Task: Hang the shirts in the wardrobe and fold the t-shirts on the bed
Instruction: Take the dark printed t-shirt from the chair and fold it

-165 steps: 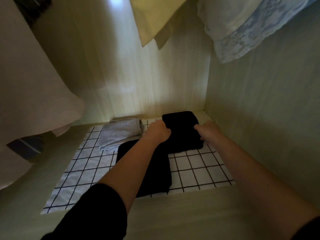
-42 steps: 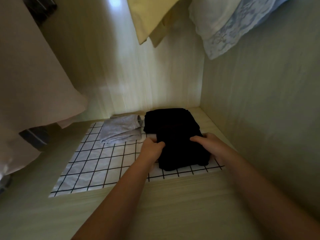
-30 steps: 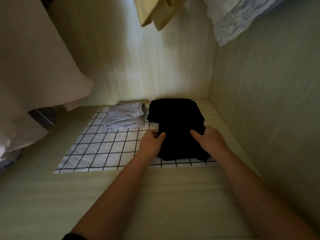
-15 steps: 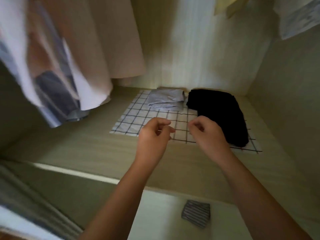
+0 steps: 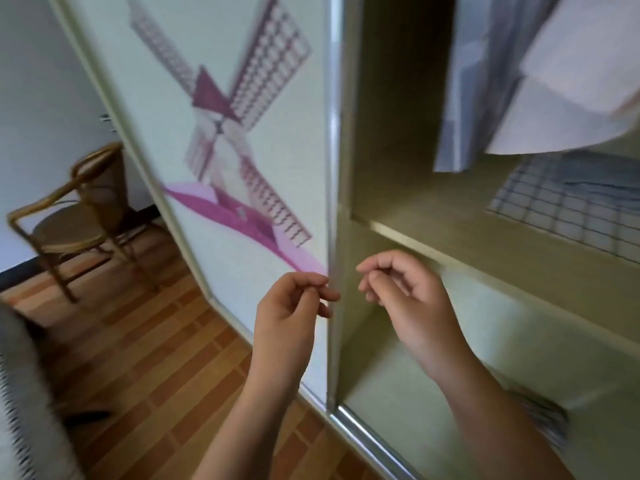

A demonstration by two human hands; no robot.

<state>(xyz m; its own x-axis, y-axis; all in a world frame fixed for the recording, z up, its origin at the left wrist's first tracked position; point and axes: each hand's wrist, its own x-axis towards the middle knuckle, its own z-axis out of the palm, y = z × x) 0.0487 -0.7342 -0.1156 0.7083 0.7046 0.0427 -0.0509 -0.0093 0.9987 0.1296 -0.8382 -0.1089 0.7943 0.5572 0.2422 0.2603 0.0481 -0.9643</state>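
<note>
Pale shirts (image 5: 561,109) hanging here look soft and light, best taken at the collar, I think; my left hand (image 5: 287,317) and right hand (image 5: 412,306) are relaxed, empty.

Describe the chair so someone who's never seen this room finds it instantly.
Start at the wardrobe door with the purple windmill print, then look left past its frame to the white wall. The chair stands there on the brown plank floor. Its curved golden-brown frame and round dark seat set it apart from the flat door and wall beside it.
</note>
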